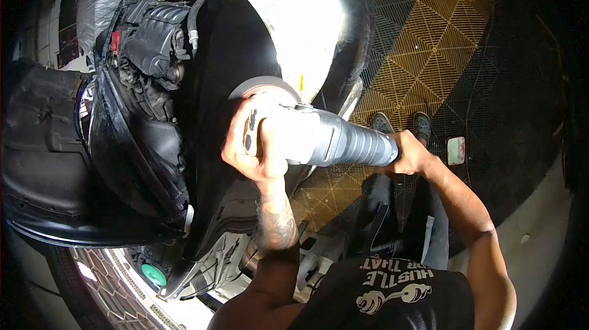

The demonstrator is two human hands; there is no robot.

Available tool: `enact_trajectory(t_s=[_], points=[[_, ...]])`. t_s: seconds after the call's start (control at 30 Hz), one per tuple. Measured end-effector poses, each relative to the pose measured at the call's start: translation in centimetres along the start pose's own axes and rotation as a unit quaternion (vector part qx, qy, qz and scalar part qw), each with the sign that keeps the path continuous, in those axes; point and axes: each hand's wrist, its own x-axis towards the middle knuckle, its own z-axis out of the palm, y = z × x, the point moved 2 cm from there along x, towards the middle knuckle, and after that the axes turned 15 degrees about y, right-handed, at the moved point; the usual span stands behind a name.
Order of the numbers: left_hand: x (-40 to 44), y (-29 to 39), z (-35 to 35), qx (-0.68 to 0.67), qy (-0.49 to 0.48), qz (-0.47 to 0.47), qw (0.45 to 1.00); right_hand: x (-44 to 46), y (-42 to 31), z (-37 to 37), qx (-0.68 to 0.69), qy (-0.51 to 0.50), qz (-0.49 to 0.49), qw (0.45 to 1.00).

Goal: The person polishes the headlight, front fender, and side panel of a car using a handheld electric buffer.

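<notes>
Hold the polisher (353, 143) level on the black fender (239, 38); your left hand (254, 143) curls its fingers around the head, your right hand (412, 153) wraps the rear grip.

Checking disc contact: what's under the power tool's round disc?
Black car panel shows beyond the disc's far edge. The patch directly beneath is hidden by the disc, power tool and left hand; contact can't be confirmed.

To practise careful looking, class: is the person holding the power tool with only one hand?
No, the left grip is on the front of the power tool and the right grip on its rear.
</notes>
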Motion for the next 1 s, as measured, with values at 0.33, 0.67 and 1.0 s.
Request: enact_trajectory(t_s=[0.33,0.67,1.0], points=[[2.6,0.0,2.7,-0.008,-0.018,0.043,0.999,1.1,-1.3,-0.2,0.016,-0.019,0.134,0.991],[2.5,-0.1,2.2,-0.008,-0.007,0.051,0.999,0.7,-1.3,-0.2,0.033,-0.023,0.11,0.993],[0.8,0.5,-0.1,0.002,0.024,0.004,1.0,0.1,-0.8,0.2,0.022,-0.026,0.114,0.993]])
